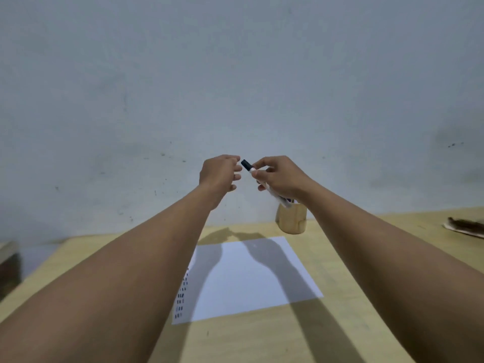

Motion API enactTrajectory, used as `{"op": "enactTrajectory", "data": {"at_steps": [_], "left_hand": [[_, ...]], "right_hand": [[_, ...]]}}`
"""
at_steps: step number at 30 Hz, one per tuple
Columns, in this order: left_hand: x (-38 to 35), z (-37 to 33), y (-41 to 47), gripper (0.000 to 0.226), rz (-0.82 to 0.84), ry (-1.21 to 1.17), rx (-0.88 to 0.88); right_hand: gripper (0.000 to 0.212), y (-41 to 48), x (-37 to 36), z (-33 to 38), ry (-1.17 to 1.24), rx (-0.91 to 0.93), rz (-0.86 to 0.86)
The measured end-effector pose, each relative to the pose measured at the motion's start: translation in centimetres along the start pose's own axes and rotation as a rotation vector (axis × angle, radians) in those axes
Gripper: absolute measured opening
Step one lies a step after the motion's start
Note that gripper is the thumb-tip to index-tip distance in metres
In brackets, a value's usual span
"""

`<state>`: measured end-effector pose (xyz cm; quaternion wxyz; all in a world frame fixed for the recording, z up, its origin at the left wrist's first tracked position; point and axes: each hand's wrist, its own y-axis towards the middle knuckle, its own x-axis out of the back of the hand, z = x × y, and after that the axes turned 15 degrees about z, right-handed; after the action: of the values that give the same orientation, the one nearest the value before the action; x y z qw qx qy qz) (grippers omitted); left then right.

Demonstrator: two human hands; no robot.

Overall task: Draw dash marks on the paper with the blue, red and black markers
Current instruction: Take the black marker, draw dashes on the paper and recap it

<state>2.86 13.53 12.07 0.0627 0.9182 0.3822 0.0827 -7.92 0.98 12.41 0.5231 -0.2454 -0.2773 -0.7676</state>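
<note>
A white sheet of paper [248, 273] lies on the wooden table [262, 339], with a column of small dark dash marks down its left edge. Both my arms are raised above it in front of the wall. My right hand [281, 176] grips a white marker with a black cap [246, 165], the capped end pointing up and left. My left hand [218, 174] hovers just left of the cap with its fingers loosely curled and holding nothing; its fingertips are a small gap from the cap.
A round wooden pen holder [292, 218] stands behind the paper's far right corner, partly hidden by my right wrist. A flat brown and white object [465, 226] lies at the table's far right edge. A dark block [9, 263] sits off the table's left side.
</note>
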Motion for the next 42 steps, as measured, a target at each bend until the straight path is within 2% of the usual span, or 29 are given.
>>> {"op": "enactTrajectory", "data": {"at_steps": [7, 13, 16, 19, 20, 24, 25, 28, 30, 37, 42], "left_hand": [[3.0, -1.0, -1.9, 0.011, 0.007, 0.096, -0.045], [4.3, -1.7, -2.8, 0.022, 0.024, 0.046, 0.003], [4.7, -2.1, -3.3, 0.016, 0.103, -0.031, 0.044], [5.2, -2.2, -3.5, 0.012, 0.127, -0.059, 0.02], [5.4, -2.2, -3.5, 0.012, 0.12, -0.073, 0.013], [5.9, -2.0, -3.4, 0.015, 0.115, -0.134, 0.02], [5.9, -1.9, -3.5, 0.016, 0.122, -0.136, 0.022], [6.1, -1.5, -3.9, 0.016, 0.152, -0.112, 0.027], [6.2, -1.1, -4.2, 0.018, 0.171, -0.089, 0.029], [7.5, 0.0, -5.0, 0.02, 0.198, -0.045, 0.048], [7.9, 0.0, -5.3, 0.02, 0.173, -0.058, 0.051]], "right_hand": [[0.025, -1.5, -1.0, 2.8, 0.149, 0.007, 0.048], [0.018, -2.2, -1.0, 3.5, 0.344, -0.114, 0.22], [0.014, -2.5, -0.9, 3.6, 0.533, -0.088, 0.249], [0.012, -3.0, -0.6, 3.3, 0.839, -0.041, 0.338], [0.015, -3.2, -0.5, 3.3, 0.945, -0.02, 0.37], [0.062, -3.6, -1.4, 3.2, 1.295, 0.101, 0.393], [0.06, -3.4, -1.8, 3.2, 1.294, 0.108, 0.343], [0.029, -2.6, -3.7, 3.5, 1.145, 0.041, 0.161], [0.018, -2.2, -4.8, 3.6, 1.063, 0.006, 0.092], [0.012, -1.9, -6.8, 3.9, 0.966, 0.029, 0.008], [0.011, -1.6, -8.0, 4.3, 1.061, 0.094, -0.036]]}}
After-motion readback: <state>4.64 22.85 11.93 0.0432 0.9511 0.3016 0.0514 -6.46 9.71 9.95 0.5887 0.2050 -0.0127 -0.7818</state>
